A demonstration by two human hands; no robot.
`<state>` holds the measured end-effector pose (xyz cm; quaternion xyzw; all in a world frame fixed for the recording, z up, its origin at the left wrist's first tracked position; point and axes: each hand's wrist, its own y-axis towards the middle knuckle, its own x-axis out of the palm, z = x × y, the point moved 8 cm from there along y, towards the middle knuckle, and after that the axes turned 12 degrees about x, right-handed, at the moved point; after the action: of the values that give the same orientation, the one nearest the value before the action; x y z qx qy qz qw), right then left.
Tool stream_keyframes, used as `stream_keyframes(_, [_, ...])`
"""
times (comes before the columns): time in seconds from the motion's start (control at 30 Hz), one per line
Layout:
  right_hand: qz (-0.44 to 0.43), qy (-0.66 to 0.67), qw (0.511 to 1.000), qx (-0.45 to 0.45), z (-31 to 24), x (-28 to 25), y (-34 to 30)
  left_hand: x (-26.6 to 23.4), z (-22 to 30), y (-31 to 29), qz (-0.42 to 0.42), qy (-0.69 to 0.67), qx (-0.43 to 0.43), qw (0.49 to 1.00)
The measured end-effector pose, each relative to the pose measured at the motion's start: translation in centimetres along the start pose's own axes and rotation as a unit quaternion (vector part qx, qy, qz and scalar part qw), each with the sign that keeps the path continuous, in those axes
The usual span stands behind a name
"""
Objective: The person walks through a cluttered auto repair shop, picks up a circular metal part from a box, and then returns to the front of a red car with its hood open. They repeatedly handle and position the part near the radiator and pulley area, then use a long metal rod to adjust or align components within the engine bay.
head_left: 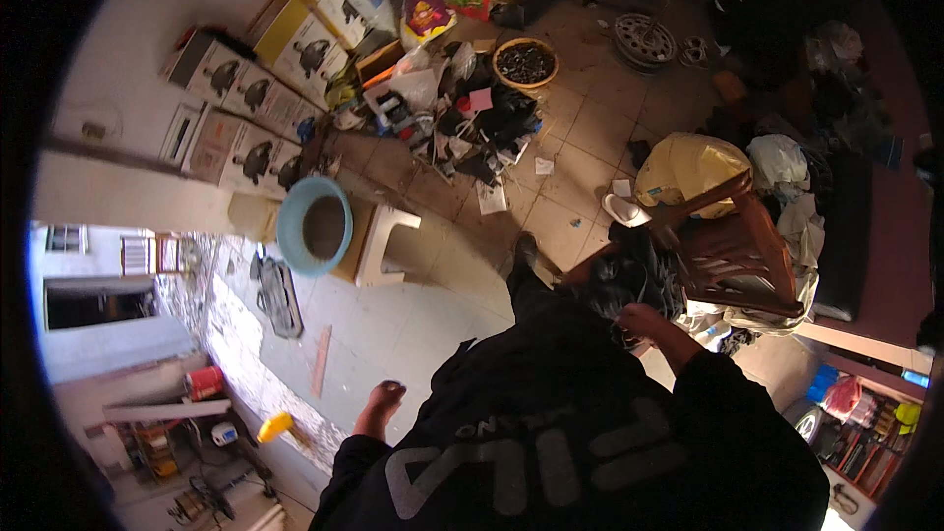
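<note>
My left hand hangs out over the pale tiled floor on the left, its fingers curled together. I see nothing in it, and it touches nothing around it. My right hand is closed at the near edge of a black plastic bag. Whether its fingers grip the bag or only pass in front of it, I cannot make out. The bag lies on the seat of a brown wooden chair with a slatted back. My dark shoe shows on the floor ahead.
A light blue basin rests by a white plastic stool. Cartons line the left wall beside piled clutter. A round basket and wheel rim lie further off. A yellow sack and white slipper are near the chair.
</note>
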<state>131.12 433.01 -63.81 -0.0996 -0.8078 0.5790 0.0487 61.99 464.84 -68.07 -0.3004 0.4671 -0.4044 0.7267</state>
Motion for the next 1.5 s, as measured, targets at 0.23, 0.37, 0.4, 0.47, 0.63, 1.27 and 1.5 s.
stream_keyframes(0.23, [0.018, -0.194, 0.98, -0.052, -17.8, -2.5, 5.9, -7.1, 32.1, 12.5, 0.016, -0.006, 0.236, 0.972])
stream_keyframes(0.37, [0.038, -0.253, 0.961, -0.104, -24.1, -4.4, 8.9, -12.4, 43.8, 17.6, 0.016, 0.087, 0.278, 0.956])
stream_keyframes(0.4, [0.044, -0.252, 0.961, -0.107, -25.0, -5.3, 9.8, -13.6, 46.1, 18.7, 0.014, 0.102, 0.288, 0.952])
stream_keyframes(0.47, [0.055, -0.246, 0.961, -0.116, -26.3, -7.0, 11.3, -15.9, 50.0, 20.8, 0.017, 0.135, 0.298, 0.945])
stream_keyframes(0.63, [0.093, -0.206, 0.97, -0.088, -29.0, -11.7, 11.7, -20.2, 56.8, 27.2, -0.02, 0.099, 0.274, 0.956])
stream_keyframes(1.27, [-0.081, -0.405, 0.9, -0.139, -60.5, -43.4, 16.2, -16.3, 77.3, 39.5, 0.002, 0.018, 0.073, 0.997])
stream_keyframes(1.5, [-0.125, -0.41, 0.904, -0.002, -66.9, -55.3, 17.3, -10.9, 89.0, 34.8, 0.103, -0.07, 0.011, 0.992])
